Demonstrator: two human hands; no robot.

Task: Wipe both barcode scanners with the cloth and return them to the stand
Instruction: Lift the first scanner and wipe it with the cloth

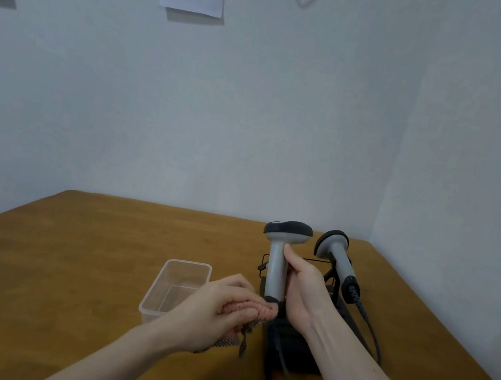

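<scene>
right hand [300, 285] grips upright grey-black barcode scanner [278, 258] by handle, before black wire stand [331, 281] | left hand [220, 306] clutches pinkish cloth [253, 311], apparently touching handle base | second grey scanner [337, 260] leans in stand, right

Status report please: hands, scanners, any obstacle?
Right hand grips first scanner; left hand holds cloth at its base. Second scanner on stand. Nothing blocking.

Tub [175, 289] and stand [330, 285] (scanner [340, 263] docked) flank the hands.
</scene>
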